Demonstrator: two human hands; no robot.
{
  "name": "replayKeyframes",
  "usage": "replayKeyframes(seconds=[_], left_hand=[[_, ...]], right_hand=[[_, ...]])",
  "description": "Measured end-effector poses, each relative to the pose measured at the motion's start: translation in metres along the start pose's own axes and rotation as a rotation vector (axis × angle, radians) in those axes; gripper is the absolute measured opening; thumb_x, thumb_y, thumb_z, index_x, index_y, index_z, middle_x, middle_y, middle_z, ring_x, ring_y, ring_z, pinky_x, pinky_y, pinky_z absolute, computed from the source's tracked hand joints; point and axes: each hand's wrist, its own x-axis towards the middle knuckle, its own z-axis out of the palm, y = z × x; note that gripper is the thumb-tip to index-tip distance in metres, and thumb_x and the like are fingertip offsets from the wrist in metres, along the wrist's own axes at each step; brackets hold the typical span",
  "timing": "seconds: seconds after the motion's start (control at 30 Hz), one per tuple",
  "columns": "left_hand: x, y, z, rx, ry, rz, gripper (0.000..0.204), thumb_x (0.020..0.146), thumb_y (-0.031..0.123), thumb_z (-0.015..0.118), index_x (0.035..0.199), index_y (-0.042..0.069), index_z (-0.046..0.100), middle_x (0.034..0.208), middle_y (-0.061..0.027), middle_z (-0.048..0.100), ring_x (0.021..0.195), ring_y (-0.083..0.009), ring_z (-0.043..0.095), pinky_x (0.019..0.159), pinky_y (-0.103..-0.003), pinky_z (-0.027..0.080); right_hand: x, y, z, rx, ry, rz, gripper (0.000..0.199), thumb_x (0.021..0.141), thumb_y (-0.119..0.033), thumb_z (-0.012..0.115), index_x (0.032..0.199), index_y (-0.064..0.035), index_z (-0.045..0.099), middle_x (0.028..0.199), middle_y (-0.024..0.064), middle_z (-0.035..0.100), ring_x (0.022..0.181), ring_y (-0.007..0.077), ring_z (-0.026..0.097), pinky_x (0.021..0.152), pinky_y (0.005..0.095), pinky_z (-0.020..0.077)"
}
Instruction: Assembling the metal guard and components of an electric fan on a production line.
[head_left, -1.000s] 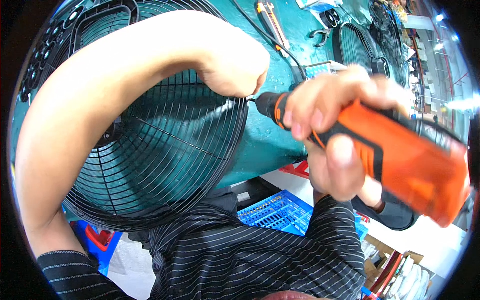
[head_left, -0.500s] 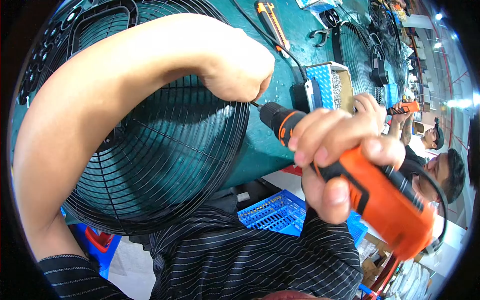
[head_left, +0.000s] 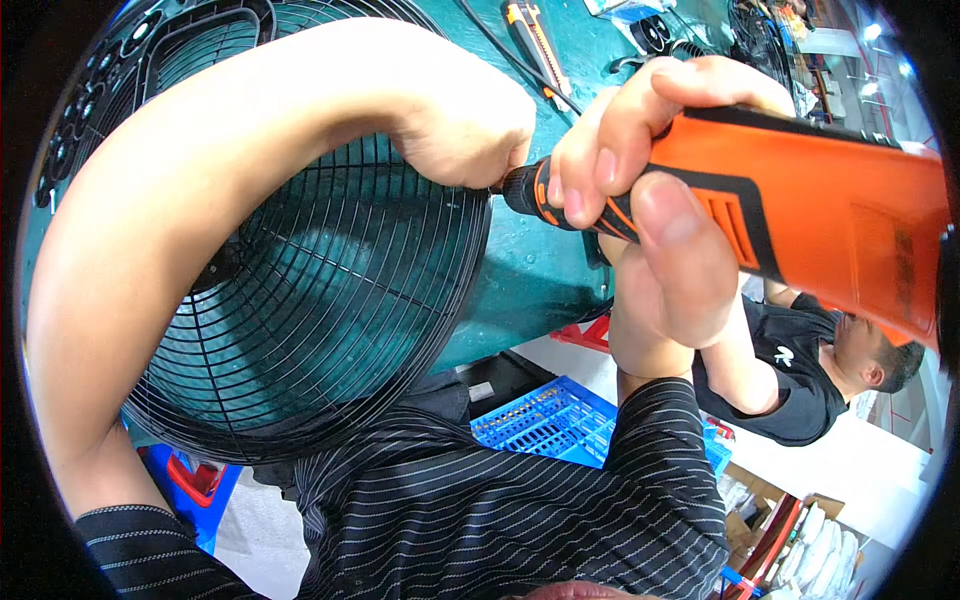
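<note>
A black wire fan guard (head_left: 330, 290) stands tilted in front of me, with green tabletop visible through its wires. My left arm reaches over it, and my left hand (head_left: 465, 125) is closed at its right rim; the fingertips are hidden beneath the hand. My right hand (head_left: 650, 190) wraps round an orange and black power screwdriver (head_left: 820, 215), held almost level. The tool's black nose meets the rim right beside my left fingers. Its tip is hidden there, and so is any screw.
An orange and black utility knife (head_left: 537, 45) and a black cable lie on the green table (head_left: 530, 290). Below the table edge sits a blue plastic crate (head_left: 555, 425). A co-worker in a black shirt (head_left: 790, 365) is at the right. A blue and red stool (head_left: 195, 490) stands lower left.
My right hand and the screwdriver have swung up; the tool is now closer to level, its nose against the rim. The left hand has barely shifted. The box of small metal parts is now covered.
</note>
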Motion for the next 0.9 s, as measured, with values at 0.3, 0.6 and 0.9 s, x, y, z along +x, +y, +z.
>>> replayKeyframes(seconds=[0.3, 0.6, 0.9], left_hand=[[-0.004, 0.003, -0.001, -0.024, -0.032, 0.018, 0.023, 0.085, 0.009, 0.057, 0.102, 0.006, 0.072, 0.099, -0.0139, 0.071, 0.101, -0.0303, 0.065, 0.108, -0.043, 0.037], [-0.004, 0.002, 0.002, -0.093, 0.009, -0.101, 0.021, 0.087, 0.013, 0.06, 0.099, 0.003, 0.073, 0.107, -0.0117, 0.069, 0.111, -0.0264, 0.059, 0.109, -0.041, 0.034], [-0.005, 0.002, 0.002, -0.11, 0.038, -0.055, 0.018, 0.084, 0.012, 0.063, 0.093, 0.0, 0.073, 0.104, -0.012, 0.068, 0.112, -0.0272, 0.058, 0.111, -0.042, 0.033]], right_hand=[[-0.032, 0.015, -0.006, -0.272, 0.028, 0.228, 0.05, 0.083, -0.018, 0.071, 0.123, -0.0009, 0.046, 0.078, 0.0099, 0.054, 0.062, 0.0202, 0.056, 0.055, 0.0333, 0.0491], [-0.054, 0.008, -0.037, 0.173, 0.216, -0.189, 0.054, 0.082, -0.027, 0.058, 0.13, -0.004, 0.05, 0.081, 0.0103, 0.052, 0.057, 0.0202, 0.052, 0.056, 0.0373, 0.0486], [-0.059, 0.011, -0.043, 0.254, 0.217, -0.232, 0.058, 0.082, -0.028, 0.058, 0.134, -0.002, 0.049, 0.084, 0.0095, 0.05, 0.06, 0.0199, 0.052, 0.055, 0.0376, 0.0458]])
